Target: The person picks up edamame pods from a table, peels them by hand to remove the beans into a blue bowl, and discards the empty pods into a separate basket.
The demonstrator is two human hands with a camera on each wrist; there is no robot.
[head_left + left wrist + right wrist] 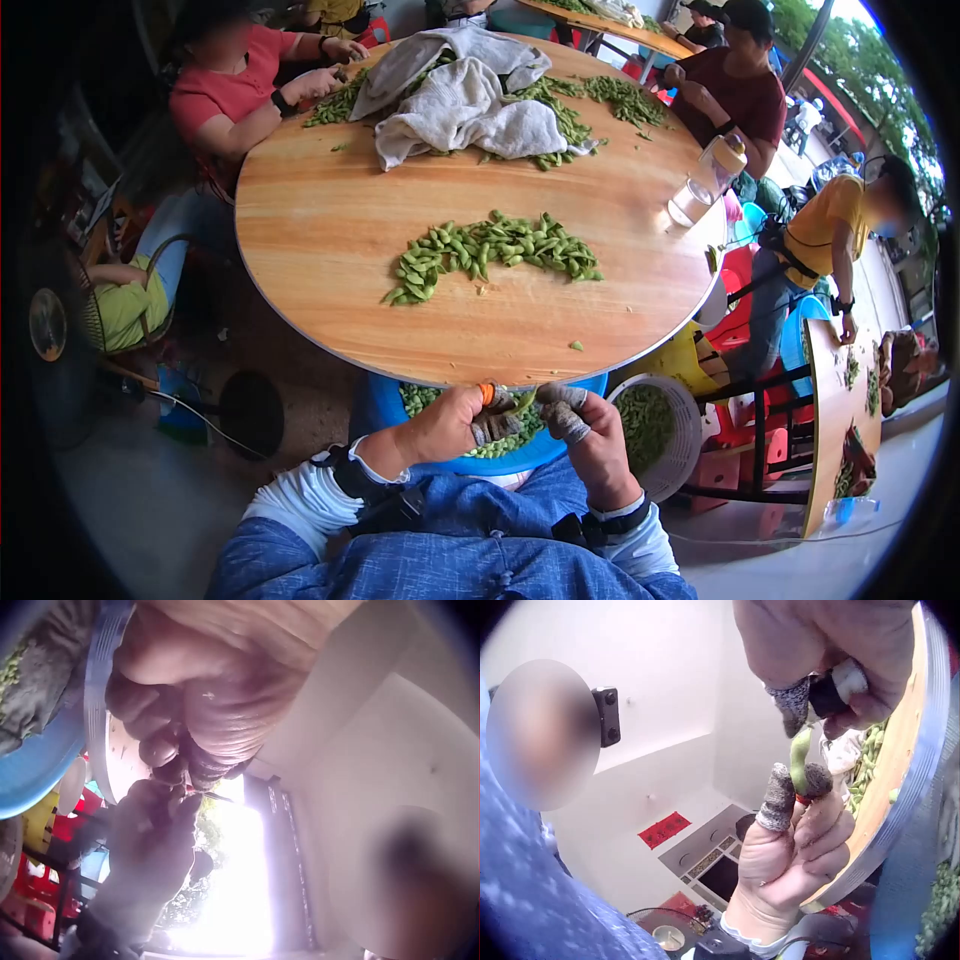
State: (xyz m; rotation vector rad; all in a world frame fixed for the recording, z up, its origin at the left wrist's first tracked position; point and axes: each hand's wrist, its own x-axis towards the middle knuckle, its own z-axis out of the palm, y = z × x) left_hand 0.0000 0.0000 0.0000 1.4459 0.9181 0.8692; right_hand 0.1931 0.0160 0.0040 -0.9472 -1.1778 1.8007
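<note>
Above the blue tub [463,466] at the table edge, both hands meet at one green soybean pod [800,761]. My left hand [437,432] pinches the pod's lower part between thumb and forefinger; both wear dirty grey finger covers, with an orange band at one finger. My right hand [602,445], its fingers curled, pinches the pod's other end with covered fingertips. In the left wrist view the left hand [210,690] hides the pod, and the right hand [154,855] faces it. Shelled green beans [418,398] lie in the tub below.
A round wooden table [340,260] holds a curved heap of pods [500,245] and a bigger pile under whitish cloths [455,105]. A bottle [706,182] stands near its right edge. Beside the tub is a white basket [690,440] with green contents. Other people sit around.
</note>
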